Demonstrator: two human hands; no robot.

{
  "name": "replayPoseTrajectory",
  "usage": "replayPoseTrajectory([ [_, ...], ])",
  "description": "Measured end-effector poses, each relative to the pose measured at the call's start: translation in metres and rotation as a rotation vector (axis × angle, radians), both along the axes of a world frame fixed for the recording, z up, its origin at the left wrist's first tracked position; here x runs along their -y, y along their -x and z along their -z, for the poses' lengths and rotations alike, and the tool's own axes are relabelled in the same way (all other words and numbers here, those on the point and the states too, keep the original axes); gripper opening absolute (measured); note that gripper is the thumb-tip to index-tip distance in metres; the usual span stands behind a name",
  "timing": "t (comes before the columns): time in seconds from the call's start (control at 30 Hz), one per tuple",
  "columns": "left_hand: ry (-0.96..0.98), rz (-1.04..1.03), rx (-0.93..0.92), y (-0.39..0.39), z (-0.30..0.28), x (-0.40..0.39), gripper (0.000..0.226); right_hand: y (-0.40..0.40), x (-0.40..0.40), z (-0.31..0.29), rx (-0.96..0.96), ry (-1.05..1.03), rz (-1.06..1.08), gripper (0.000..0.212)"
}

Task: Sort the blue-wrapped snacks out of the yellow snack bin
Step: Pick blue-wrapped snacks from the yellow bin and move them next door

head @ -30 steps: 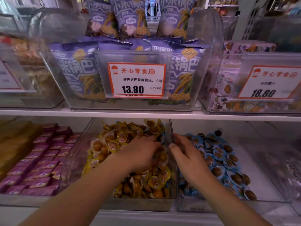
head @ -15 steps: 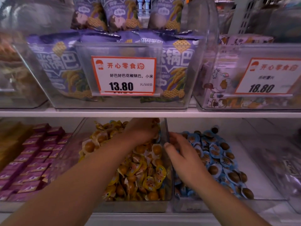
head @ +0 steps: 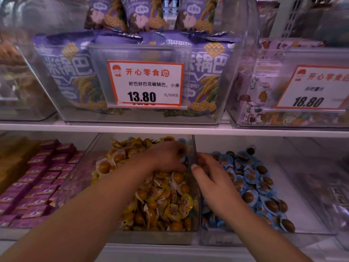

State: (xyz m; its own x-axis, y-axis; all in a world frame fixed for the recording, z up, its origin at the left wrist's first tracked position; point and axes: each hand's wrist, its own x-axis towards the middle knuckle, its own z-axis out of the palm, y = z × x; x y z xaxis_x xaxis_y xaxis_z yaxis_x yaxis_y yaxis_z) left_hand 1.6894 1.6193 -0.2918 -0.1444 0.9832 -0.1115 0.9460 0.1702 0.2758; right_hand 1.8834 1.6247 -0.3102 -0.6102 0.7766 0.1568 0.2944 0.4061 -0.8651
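Left hand (head: 168, 157): reaching deep into the clear plastic bin of yellow-wrapped round snacks (head: 195, 186), knuckles up, fingers curling down into the pile at the bin's 1 o'clock corner; whether they are pinching anything cannot be told, the fingertips being buried. A stray blue-wrapped snack (head: 181, 141) is showing at that same corner, just past the fingers, so the hand is judged to be digging there for it.

Right hand (head: 213, 178): lying palm down over the neighbouring bin, fingers loosely spread and holding nothing, thumb (head: 196, 172) touching the clear wall between the two bins; likely waiting to receive or steadying the divider.

Clear bin of blue-wrapped round snacks (head: 321, 231), at 3 o'clock of the yellow one: holding a heap of blue wrappers (head: 251, 178) banked toward its left side.

At 9 o'clock: rows of small purple-wrapped blocks (head: 37, 178).

At 12 o'clock, shelf above: clear tub of purple crisp bags (head: 71, 72) bearing a white orange-bordered price card (head: 145, 84); a second card (head: 311, 87) at 2 o'clock
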Motion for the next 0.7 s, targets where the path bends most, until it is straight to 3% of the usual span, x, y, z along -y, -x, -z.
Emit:
replayPoseTrajectory([
  [0.1, -0.053, 0.053, 0.12, 0.008, -0.013, 0.022, 0.016, 0.0, 0.0, 0.0, 0.0, -0.001, -0.002, 0.05],
  [0.2, -0.044, 0.052, 0.222, 0.018, -0.028, 0.04, 0.008, 0.0, -0.001, 0.001, 0.001, 0.0, 0.01, 0.043],
  [0.3, -0.157, -0.286, 0.464, 0.029, -0.025, 0.031, 0.014, -0.001, 0.0, 0.0, 0.012, -0.003, 0.017, 0.039],
  [0.37, -0.168, -0.402, 0.373, 0.033, -0.014, 0.014, 0.015, -0.001, 0.0, 0.0, 0.014, -0.002, 0.025, 0.039],
  [0.5, -0.113, -0.339, 0.219, 0.019, 0.006, -0.019, 0.032, 0.0, 0.001, 0.0, 0.004, -0.004, 0.027, 0.043],
  [0.6, -0.126, -0.277, 0.093, 0.012, 0.015, -0.033, 0.02, 0.001, 0.001, 0.0, -0.009, 0.011, 0.019, 0.056],
  [0.7, -0.169, -0.288, 0.061, 0.003, 0.02, -0.04, 0.024, 0.001, -0.001, 0.001, -0.018, 0.013, 0.02, 0.055],
])
